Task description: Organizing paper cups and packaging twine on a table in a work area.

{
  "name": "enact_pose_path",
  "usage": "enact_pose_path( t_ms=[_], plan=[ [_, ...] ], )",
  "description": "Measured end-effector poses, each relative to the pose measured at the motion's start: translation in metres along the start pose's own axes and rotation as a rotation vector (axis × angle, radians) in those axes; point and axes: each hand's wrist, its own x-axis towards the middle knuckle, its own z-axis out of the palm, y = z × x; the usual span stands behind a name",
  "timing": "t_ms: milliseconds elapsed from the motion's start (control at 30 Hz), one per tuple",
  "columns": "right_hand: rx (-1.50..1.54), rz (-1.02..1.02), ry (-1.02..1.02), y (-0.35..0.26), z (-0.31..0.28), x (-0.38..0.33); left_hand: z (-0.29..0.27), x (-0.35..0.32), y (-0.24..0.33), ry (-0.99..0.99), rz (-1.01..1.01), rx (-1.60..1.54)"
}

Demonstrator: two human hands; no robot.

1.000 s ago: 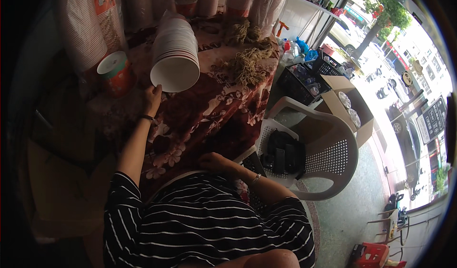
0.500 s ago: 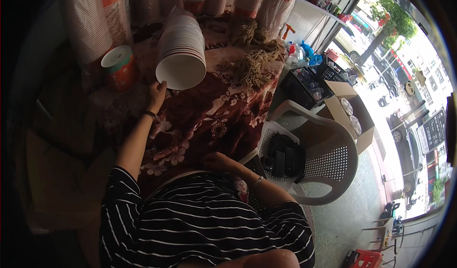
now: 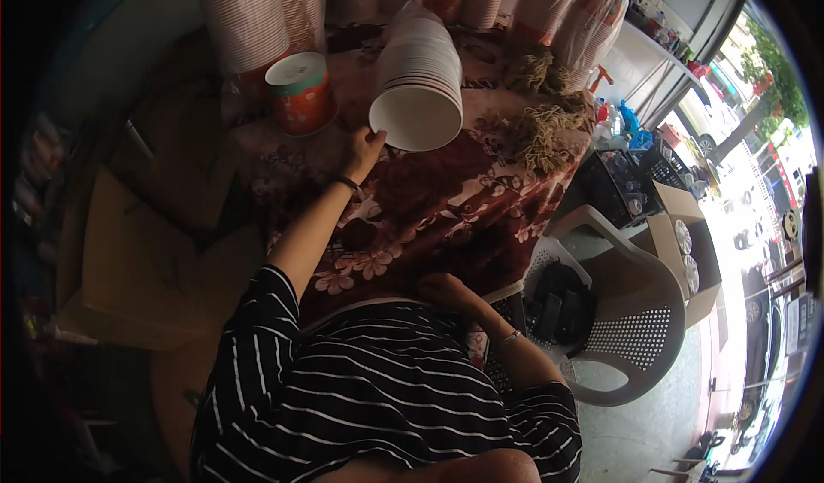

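Observation:
My left hand (image 3: 365, 149) reaches out over a table with a dark red flowered cloth (image 3: 446, 200) and grips the rim of a tilted stack of white paper bowls (image 3: 418, 81), whose open mouth faces me. Left of that stack stands a short red and white paper cup stack (image 3: 298, 93). My right hand (image 3: 446, 291) rests low against the near edge of the table, close to my striped shirt, with fingers curled and nothing seen in it.
Tall sleeves of paper cups (image 3: 249, 19) line the back of the table, with a heap of brown twine (image 3: 541, 122) at its right. A beige plastic chair (image 3: 631, 311) holding dark things stands at my right, an open cardboard box (image 3: 682, 251) beyond it. Flat cardboard (image 3: 129, 260) lies left.
The view has shifted so the table and bowl stack sit more to the right and lower. My left hand keeps its hold on the bowls; the right hand stays at the table edge.

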Motion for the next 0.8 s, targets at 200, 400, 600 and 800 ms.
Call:
enact_pose_path(
  t_ms=[200,400,600,800],
  plan=[
    [0.102,0.074,0.241,-0.037,-0.007,0.001,-0.004,0.0,-0.021,0.002,-0.058,0.105],
    [0.288,0.01,0.481,-0.041,-0.056,0.027,-0.004,0.002,-0.022,-0.059,-0.095,0.025],
    [0.248,-0.046,0.753,-0.081,-0.145,0.085,-0.006,-0.002,-0.013,-0.029,-0.113,0.027],
    [0.167,-0.167,0.994,-0.095,-0.165,0.134,-0.011,-0.012,0.034,0.032,0.009,0.011]
  ],
)
